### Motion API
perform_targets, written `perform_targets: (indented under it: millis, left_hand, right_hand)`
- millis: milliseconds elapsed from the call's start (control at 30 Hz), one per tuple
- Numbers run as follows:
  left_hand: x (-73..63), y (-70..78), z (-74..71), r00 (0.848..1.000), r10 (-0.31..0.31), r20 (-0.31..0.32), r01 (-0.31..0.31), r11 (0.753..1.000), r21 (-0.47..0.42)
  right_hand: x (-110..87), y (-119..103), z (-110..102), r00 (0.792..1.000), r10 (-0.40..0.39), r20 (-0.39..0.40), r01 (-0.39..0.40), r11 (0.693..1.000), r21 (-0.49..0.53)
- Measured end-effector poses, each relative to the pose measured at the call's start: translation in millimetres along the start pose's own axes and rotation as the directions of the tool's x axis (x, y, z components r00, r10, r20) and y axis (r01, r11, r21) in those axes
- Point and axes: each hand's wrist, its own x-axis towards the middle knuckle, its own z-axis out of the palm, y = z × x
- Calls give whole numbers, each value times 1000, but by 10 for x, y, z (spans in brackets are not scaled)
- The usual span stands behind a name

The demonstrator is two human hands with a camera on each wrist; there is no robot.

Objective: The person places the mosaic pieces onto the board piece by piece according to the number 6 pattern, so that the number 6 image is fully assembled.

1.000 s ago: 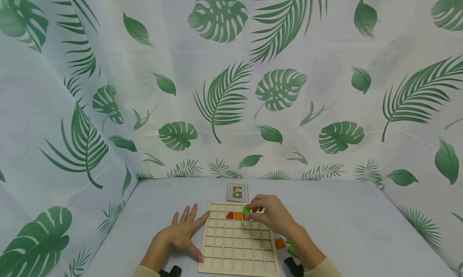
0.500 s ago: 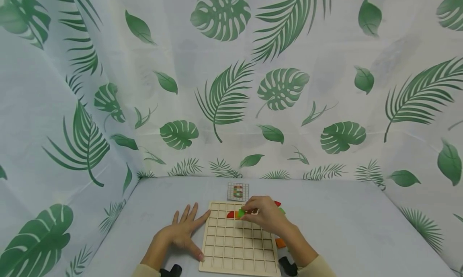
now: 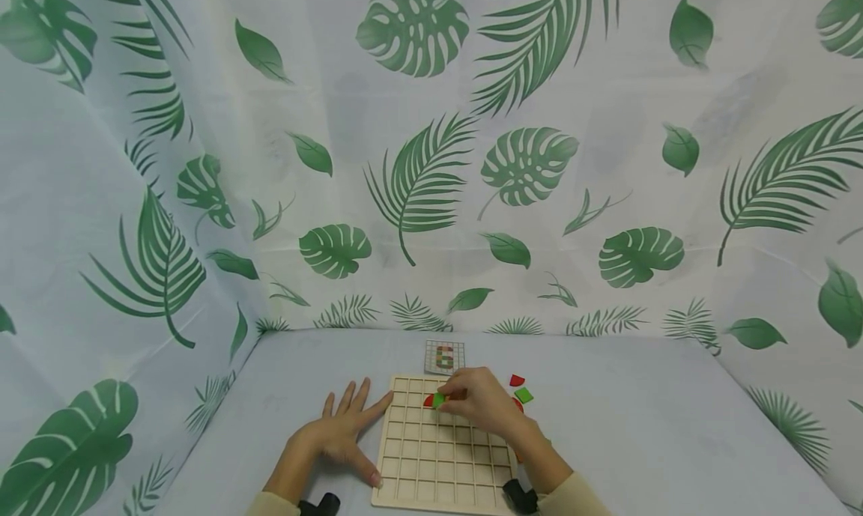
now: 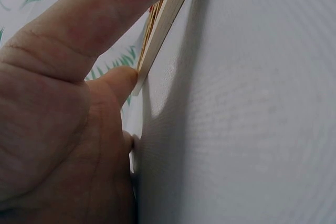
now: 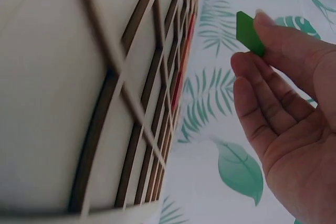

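A pale wooden grid board lies on the table. My left hand has its fingers spread, with index finger and thumb touching the board's left edge. My right hand pinches a green tile between thumb and fingertips, above the board's upper rows. In the right wrist view the tile is tilted and apart from the board. A rounded red tile sits in an upper row, just left of the held tile. Red and orange tiles also show in the grid from the right wrist; in the head view my right hand covers part of that row.
Behind the board lies a small card printed with a coloured 6 on a grid. Right of the board are a loose red piece and a green tile; other pieces are partly hidden by my right forearm. Leaf-print cloth stands behind.
My right hand has moved left along the upper row with the green tile, from past the orange tile to near the rounded red one. My left hand stays put.
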Motion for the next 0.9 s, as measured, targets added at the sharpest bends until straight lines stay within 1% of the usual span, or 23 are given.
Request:
perform_targets:
  millis: [133, 333, 700, 800, 900]
  left_hand:
    - [-1, -1, -2, 1000, 2, -1, -2, 1000, 1]
    - [-2, -9, 1, 1000, 1, 4, -1, 1000, 1]
    - [-12, -1, 7, 1000, -14, 9, 14, 1000, -5]
    - [-9, 2, 4, 1000, -11, 9, 11, 1000, -7]
    - [-3, 6, 0, 1000, -12, 11, 12, 1000, -8]
  right_hand:
    - [46, -32, 38, 1000, 9, -7, -9, 1000, 16]
    - [90, -19, 101, 998, 68, -3, -68, 998, 3]
    - [71, 31, 155, 984, 170, 57, -171, 985, 24]
    - [79, 48, 166, 983, 174, 60, -174, 985, 6]
    - [88, 65, 180, 985, 161, 67, -160, 987, -19]
